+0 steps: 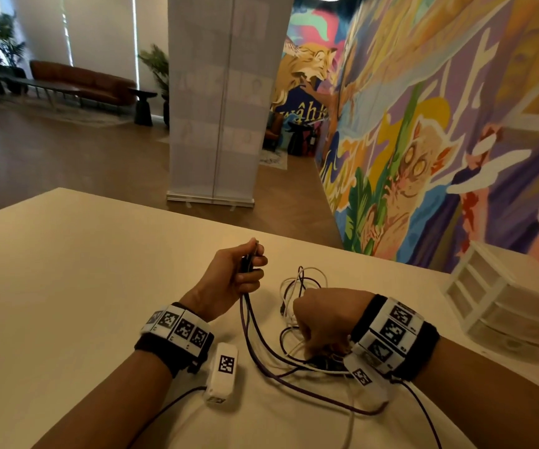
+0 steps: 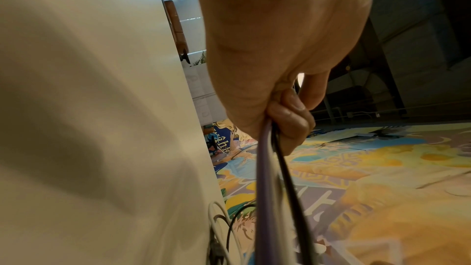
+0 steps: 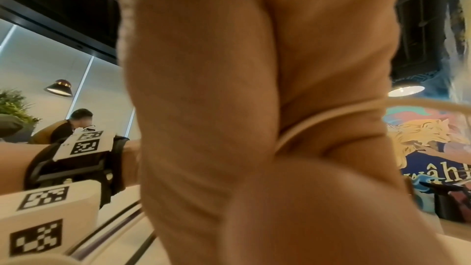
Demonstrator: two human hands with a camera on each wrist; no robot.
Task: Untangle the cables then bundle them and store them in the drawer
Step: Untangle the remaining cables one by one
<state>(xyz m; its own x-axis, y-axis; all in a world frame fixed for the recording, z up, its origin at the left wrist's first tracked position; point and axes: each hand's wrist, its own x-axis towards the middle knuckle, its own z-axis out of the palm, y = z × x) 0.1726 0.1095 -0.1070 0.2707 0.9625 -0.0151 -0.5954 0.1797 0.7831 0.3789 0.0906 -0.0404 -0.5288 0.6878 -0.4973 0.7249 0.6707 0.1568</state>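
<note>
Up off the cream table (image 1: 83,270), the left hand (image 1: 229,273) grasps a purple cable (image 1: 245,332) and a black cable (image 2: 293,194) together, fingers (image 2: 290,116) curled round both, with their ends poking out above the fist. The two strands drop from the hand to the tabletop and run into the tangle of cables (image 1: 294,286), white, purple and black loops lying between the wrists. The right hand (image 1: 323,319) sits clenched, knuckles up, over that tangle; a white cable (image 3: 318,120) crosses its palm, apparently gripped, though the blur leaves this unsure. A small white drawer unit (image 1: 501,296) stands at the table's right edge, well apart from the cables.
</note>
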